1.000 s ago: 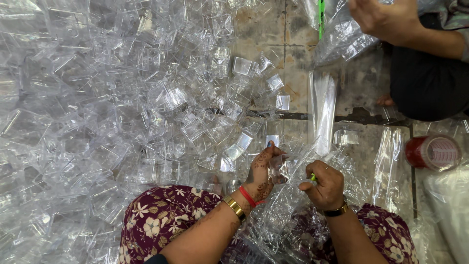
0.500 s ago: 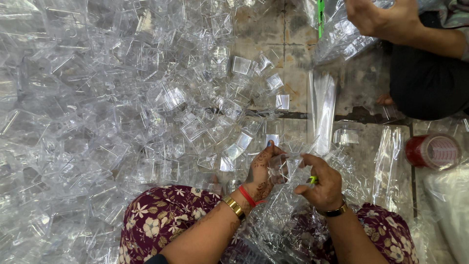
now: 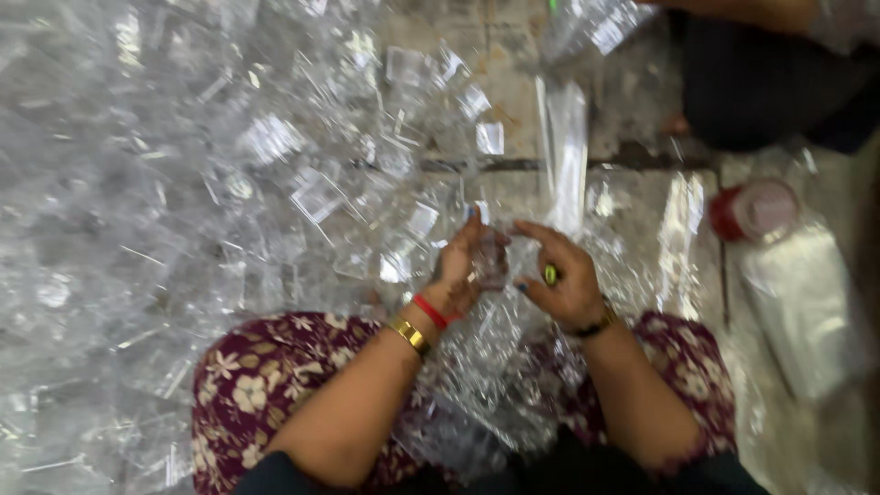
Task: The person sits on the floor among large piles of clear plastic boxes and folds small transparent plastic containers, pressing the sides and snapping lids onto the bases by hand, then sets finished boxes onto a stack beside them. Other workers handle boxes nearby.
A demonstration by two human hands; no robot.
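My left hand (image 3: 463, 266) and my right hand (image 3: 559, 275) meet over my lap, both gripping a small clear plastic piece (image 3: 490, 261) between their fingertips. The left wrist wears a red band and a gold bangle; the right wrist has a dark bracelet, and a green ring shows on one finger. A huge heap of clear plastic pieces (image 3: 211, 183) covers the floor to the left and ahead. More clear plastic lies piled in my lap (image 3: 495, 367) over floral-patterned trousers. The frame is motion-blurred.
A stack of clear plastic bags (image 3: 568, 151) lies just beyond my hands. A red-lidded round container (image 3: 752, 211) sits at right beside a filled clear bag (image 3: 807, 302). Another person in dark clothes (image 3: 770, 82) sits at the top right, holding plastic.
The view has shifted and blurred. My right hand rose and moved toward the left hand, and both now pinch the same small clear piece.
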